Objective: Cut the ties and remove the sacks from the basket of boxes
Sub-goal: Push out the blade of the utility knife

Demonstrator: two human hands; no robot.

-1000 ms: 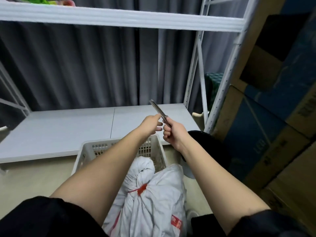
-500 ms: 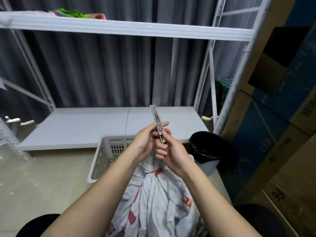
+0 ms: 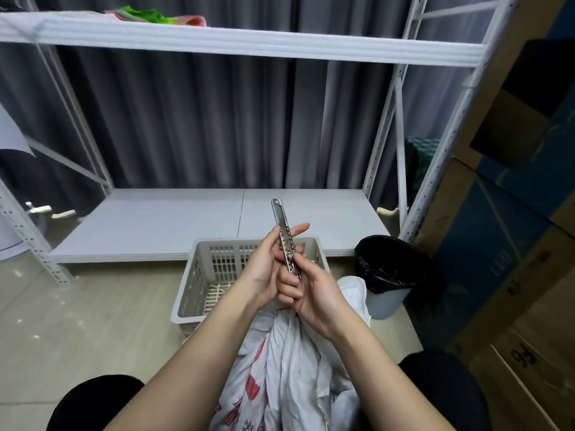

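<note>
Close to me, a white sack (image 3: 289, 368) with red print is lying between my knees, bunched up toward my hands. I cannot see its tie; my hands are hiding that spot. Just above it, my right hand (image 3: 314, 293) is curling around the bottom of a metal cutter (image 3: 284, 241). My left hand (image 3: 267, 269) is pinching its middle, with 1 finger sticking out straight. The cutter is standing almost upright, its far tip pointing up and away from me. So the sack is sitting right below my hands, and I think the tip needs turning down toward it. The right hand is closer. Behind my hands is the basket (image 3: 199, 275), then a black bin (image 3: 392, 269), then a low white shelf (image 3: 174, 219).
</note>
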